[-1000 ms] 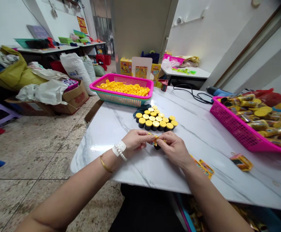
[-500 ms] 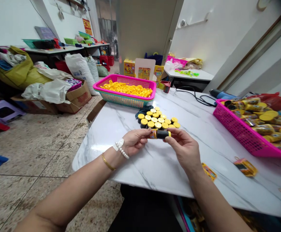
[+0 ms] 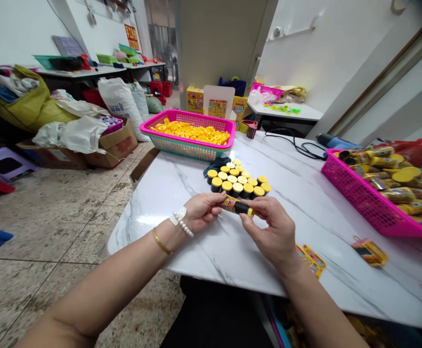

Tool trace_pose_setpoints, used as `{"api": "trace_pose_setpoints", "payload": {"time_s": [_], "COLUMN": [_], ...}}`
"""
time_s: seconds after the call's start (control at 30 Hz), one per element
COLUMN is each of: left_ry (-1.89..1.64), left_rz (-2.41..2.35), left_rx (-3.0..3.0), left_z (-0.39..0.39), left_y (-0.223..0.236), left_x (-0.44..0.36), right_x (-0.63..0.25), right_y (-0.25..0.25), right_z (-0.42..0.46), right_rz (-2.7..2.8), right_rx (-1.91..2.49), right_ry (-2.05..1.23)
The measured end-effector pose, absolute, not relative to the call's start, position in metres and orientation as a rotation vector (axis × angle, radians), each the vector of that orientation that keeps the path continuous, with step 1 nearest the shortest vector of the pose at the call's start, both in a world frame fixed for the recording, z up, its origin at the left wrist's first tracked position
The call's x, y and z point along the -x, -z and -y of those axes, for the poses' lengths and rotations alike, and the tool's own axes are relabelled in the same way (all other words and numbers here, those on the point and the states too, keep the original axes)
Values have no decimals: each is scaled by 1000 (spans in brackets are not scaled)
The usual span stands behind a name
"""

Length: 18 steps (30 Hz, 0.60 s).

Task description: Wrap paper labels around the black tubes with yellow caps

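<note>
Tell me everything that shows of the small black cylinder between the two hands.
The small black cylinder looks like plastic, with a yellow end toward the right hand and a colourful printed wrap toward the left hand. Lying on its side, it slopes slightly down rightward in the picture, on the near side of the yellow-lidded containers. Left fingertips pinch the printed end; right thumb and fingers hold the yellow one. How the wrap joins the cylinder is unclear.
</note>
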<state>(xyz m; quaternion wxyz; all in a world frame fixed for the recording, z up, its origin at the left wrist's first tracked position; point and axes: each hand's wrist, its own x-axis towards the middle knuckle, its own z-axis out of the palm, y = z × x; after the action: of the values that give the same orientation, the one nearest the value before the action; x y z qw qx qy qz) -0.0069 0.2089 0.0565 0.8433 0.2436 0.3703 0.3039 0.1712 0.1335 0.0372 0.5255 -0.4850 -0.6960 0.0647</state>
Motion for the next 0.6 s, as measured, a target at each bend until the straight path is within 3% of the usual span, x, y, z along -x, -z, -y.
{"api": "trace_pose_setpoints", "payload": {"time_s": [0.4, 0.6], "left_ry": [-621, -652], "left_rz": [-794, -779], "left_rx": [-575, -732], "left_z": [-210, -206], "left_y": [-51, -47], "left_x": [8, 6], "right_x": [-172, -173], "right_y": [-41, -35], "right_z": [-132, -133], "right_rz": [1786, 1627], "right_rx": [1058, 1012], "right_ry": [-35, -289]}}
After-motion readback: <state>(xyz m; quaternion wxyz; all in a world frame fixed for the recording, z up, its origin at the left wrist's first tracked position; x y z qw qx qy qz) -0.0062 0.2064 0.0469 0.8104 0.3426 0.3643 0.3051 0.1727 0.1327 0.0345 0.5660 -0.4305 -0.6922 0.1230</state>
